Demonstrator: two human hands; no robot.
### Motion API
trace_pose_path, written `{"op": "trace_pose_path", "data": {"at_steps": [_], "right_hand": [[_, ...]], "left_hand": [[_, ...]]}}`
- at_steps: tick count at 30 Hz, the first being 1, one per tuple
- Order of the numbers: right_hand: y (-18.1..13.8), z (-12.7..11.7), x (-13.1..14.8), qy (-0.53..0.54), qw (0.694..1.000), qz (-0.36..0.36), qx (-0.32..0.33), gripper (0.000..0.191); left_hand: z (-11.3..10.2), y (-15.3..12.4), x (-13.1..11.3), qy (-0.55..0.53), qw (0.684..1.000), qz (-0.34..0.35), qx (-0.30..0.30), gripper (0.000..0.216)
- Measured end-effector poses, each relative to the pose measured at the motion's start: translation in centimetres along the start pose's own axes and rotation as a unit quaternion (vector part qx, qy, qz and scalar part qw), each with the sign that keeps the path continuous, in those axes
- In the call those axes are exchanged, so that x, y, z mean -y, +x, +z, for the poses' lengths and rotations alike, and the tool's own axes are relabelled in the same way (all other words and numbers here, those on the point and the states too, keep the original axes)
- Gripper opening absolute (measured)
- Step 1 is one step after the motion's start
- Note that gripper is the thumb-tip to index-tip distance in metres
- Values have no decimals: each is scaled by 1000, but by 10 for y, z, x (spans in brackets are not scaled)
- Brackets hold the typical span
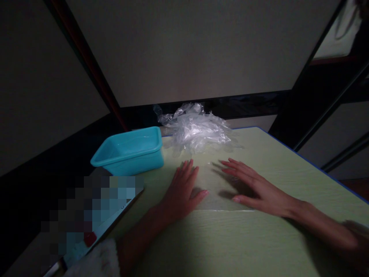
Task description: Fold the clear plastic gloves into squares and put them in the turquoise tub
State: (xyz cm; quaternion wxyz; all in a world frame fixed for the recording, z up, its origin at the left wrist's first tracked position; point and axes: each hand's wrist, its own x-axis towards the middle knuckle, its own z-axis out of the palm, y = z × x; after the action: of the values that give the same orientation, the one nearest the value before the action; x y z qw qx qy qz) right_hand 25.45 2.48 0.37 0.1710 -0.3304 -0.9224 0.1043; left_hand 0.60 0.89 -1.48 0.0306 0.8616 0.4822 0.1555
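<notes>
A thin, clear piece of plastic film (215, 198) lies flat on the table, its straight near edge catching the light. My left hand (184, 188) rests palm down at the film's left side, fingers spread and thumb over the film. On the other side, my right hand (253, 188) hovers with its fingers stretched out and apart, casting a shadow below. Neither hand grips anything. Beyond both hands sits a crumpled, shiny heap of clear thin plastic (198, 129); whether it is bags or gloves I cannot make out.
A turquoise plastic basin (135, 159) stands at the table's back left. Below it, a pixelated flat object (106, 215) lies along the left side. The pale green table (225, 246) has a blue edge at right. A light panel (190, 50) rises behind.
</notes>
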Motion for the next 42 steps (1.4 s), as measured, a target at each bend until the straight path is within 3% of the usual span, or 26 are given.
{"op": "trace_pose_path", "data": {"at_steps": [4, 6, 14, 30, 35, 42], "right_hand": [[-2, -20, 10, 42, 994, -94, 39, 20], [-4, -24, 15, 26, 992, -105, 68, 12], [-7, -20, 22, -34, 989, -74, 124, 7], [-8, -18, 18, -29, 990, -74, 114, 22], [-5, -18, 12, 20, 991, -75, 107, 19], [-2, -22, 4, 179, 978, -5, 106, 16]], "left_hand": [[-17, -11, 1, 8, 983, 182, -34, 27], [-22, -16, -3, 22, 975, 218, -38, 20], [-15, -21, -16, 19, 982, 188, -7, 10], [-11, -20, -19, -21, 987, 159, -18, 6], [-11, -19, -18, -25, 987, 156, -12, 5], [-11, -19, -18, -23, 988, 154, -12, 5]]}}
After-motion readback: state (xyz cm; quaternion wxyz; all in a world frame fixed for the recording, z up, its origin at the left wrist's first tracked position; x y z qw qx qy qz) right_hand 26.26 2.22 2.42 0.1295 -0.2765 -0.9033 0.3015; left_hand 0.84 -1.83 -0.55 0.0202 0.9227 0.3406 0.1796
